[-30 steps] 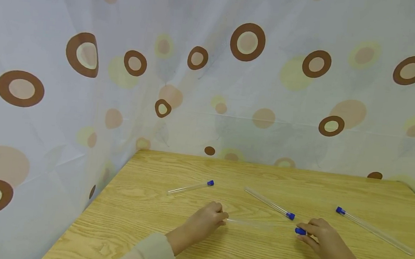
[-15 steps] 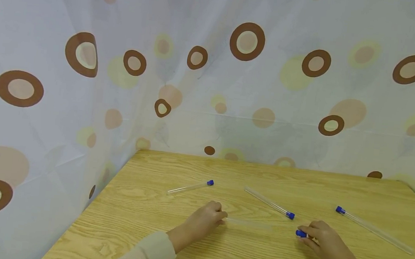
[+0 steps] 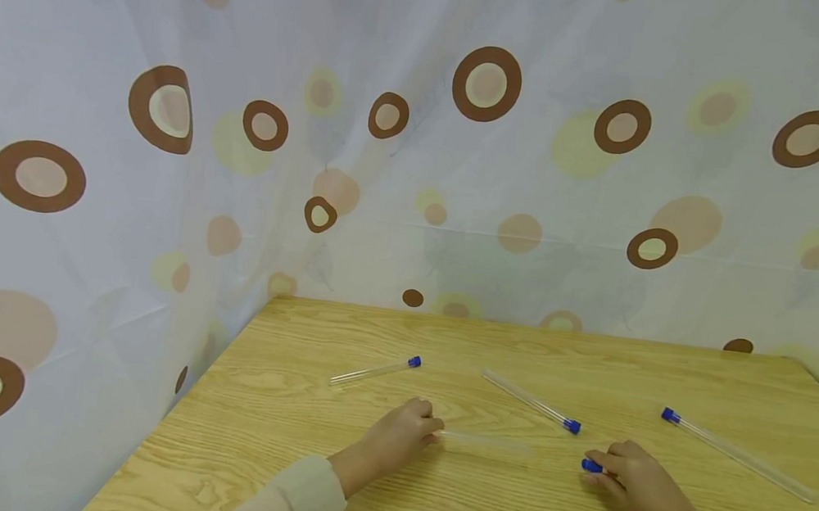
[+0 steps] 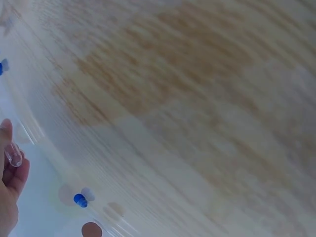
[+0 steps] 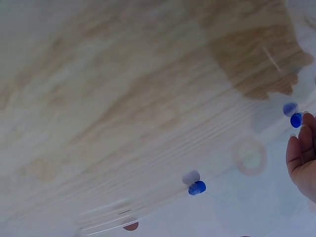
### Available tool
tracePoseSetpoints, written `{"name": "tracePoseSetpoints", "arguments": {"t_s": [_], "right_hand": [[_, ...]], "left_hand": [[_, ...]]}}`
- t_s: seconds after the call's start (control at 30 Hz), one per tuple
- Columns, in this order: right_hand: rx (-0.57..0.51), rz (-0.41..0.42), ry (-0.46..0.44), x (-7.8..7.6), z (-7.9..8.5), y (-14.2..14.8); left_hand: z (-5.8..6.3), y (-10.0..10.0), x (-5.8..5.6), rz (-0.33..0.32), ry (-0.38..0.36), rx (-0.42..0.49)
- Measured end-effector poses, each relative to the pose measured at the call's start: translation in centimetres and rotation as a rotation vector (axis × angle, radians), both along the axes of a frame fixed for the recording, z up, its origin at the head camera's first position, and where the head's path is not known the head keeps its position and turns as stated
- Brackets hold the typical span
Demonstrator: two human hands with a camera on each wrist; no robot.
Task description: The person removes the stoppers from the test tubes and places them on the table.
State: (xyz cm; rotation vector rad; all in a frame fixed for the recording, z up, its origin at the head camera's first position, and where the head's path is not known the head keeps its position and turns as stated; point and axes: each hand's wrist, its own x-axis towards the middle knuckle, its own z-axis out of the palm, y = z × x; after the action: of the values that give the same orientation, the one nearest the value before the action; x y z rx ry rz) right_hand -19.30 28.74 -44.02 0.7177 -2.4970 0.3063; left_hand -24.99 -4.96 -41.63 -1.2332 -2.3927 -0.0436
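My left hand (image 3: 400, 434) grips one end of a clear test tube (image 3: 484, 440), which points to the right just over the wooden table. The tube's rounded end (image 4: 15, 155) shows between the fingers in the left wrist view. Across from it, my right hand (image 3: 643, 479) pinches a blue cap (image 3: 592, 465) between thumb and fingers. A gap separates the cap from the tube's far end, which is faint against the wood.
Three clear tubes with blue caps lie on the table (image 3: 270, 472): a left tube (image 3: 368, 372), a middle tube (image 3: 525, 397) and a right tube (image 3: 745, 461). A patterned curtain (image 3: 476, 180) hangs behind the table and along its left side.
My left hand has shifted slightly left with the tube. The right hand has moved a little nearer to me with the cap, and the gap between cap and tube is slightly wider.
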Motion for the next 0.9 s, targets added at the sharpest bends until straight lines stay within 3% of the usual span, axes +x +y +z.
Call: {"name": "tracePoseSetpoints", "arguments": {"t_s": [0.23,0.53,0.9], "right_hand": [[-0.021,0.014,-0.048,-0.12,-0.12,0.48],[-0.001,0.062,-0.065,-0.65,-0.47,0.89],[0.04,0.031,-0.189,-0.72,-0.2,0.72]], "left_hand": [[-0.1,-0.02,-0.05,0.022,-0.048,-0.018],[-0.14,-0.05,-0.05,0.046,-0.058,-0.052],[-0.81,-0.16,-0.39,0.055,-0.073,-0.06]]}}
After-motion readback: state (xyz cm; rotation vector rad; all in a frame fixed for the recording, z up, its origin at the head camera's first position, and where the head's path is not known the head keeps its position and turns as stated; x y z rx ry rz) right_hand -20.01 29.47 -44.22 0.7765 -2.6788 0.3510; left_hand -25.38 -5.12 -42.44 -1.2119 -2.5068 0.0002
